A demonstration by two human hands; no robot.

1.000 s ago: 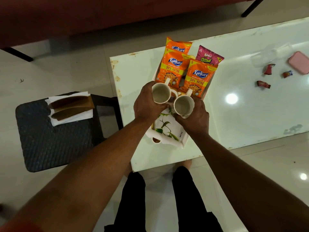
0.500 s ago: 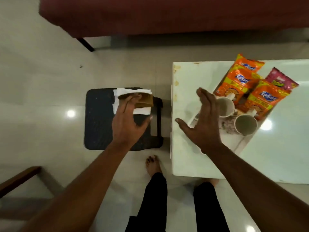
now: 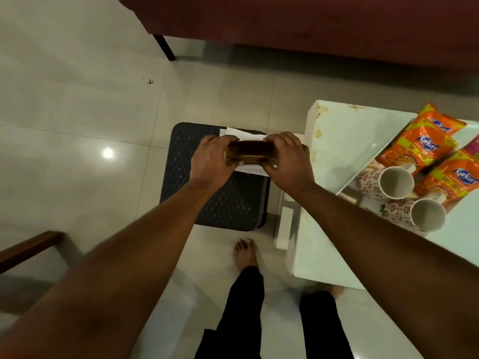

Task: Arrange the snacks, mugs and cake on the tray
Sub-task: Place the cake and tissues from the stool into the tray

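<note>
A brown cake (image 3: 250, 151) lies on white paper (image 3: 252, 169) on a dark stool (image 3: 228, 200). My left hand (image 3: 211, 159) grips its left end and my right hand (image 3: 286, 158) grips its right end. On the white table (image 3: 342, 141) at the right stands the tray (image 3: 350, 195), mostly covered. It holds two patterned mugs (image 3: 388, 182) (image 3: 420, 215) side by side and orange snack packets (image 3: 425, 143) behind them, with a pink packet at the frame edge.
A dark red sofa (image 3: 311, 24) with a black leg spans the top. A wooden chair arm (image 3: 28, 248) shows at the lower left. My bare feet and black trousers (image 3: 243, 307) are on the tiled floor between stool and table.
Both hands left the mugs on the tray and swung left to the stool. They have closed on the two ends of the cake. The view turned left with them.
</note>
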